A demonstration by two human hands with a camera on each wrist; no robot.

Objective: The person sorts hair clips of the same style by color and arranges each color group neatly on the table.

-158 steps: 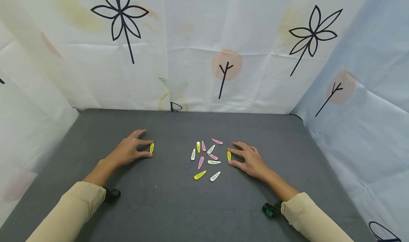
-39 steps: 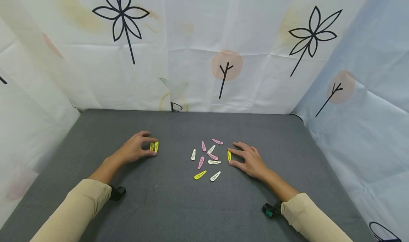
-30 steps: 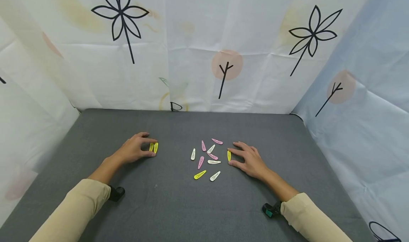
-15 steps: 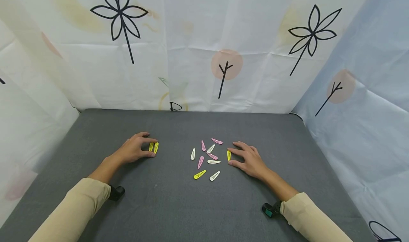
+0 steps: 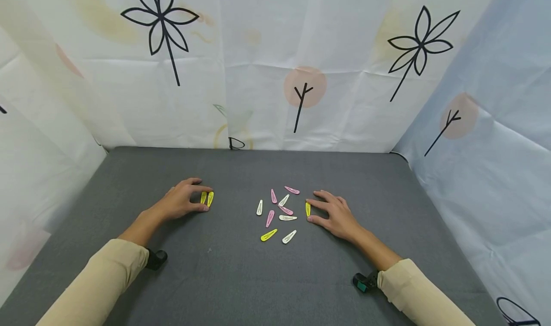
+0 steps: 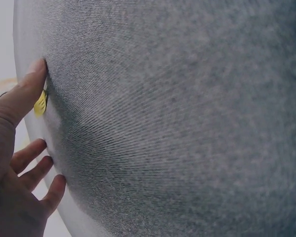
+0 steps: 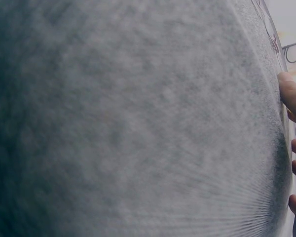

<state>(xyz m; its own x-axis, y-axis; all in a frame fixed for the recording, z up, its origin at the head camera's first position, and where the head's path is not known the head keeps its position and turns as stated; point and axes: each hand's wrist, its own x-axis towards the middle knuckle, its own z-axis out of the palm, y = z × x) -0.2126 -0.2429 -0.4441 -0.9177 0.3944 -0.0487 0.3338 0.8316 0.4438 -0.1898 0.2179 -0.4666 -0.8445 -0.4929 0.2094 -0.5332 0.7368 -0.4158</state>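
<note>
On the left of the grey table, two yellow snap hair clips point(image 5: 210, 199) stand side by side. My left hand point(image 5: 177, 201) has its thumb and index finger at the two ends of the right-hand clip. In the left wrist view, part of a yellow clip point(image 6: 40, 102) shows beside the thumb. My right hand point(image 5: 337, 216) holds a single yellow hair clip point(image 5: 308, 209) end to end between thumb and index finger. Between the hands lie loose clips: a yellow one point(image 5: 269, 235), several white ones point(image 5: 289, 237) and several pink ones point(image 5: 269, 218).
The grey cloth-covered table point(image 5: 241, 283) is bounded by a white patterned curtain point(image 5: 258, 39) at the back and sides. Black wrist cameras sit at both cuffs, the left one point(image 5: 156, 259) and the right one point(image 5: 365, 282).
Since the oldest frame, a yellow clip from the middle group has come to the left, beside the first yellow clip. My left hand now holds it; the right hand has stayed in place.
</note>
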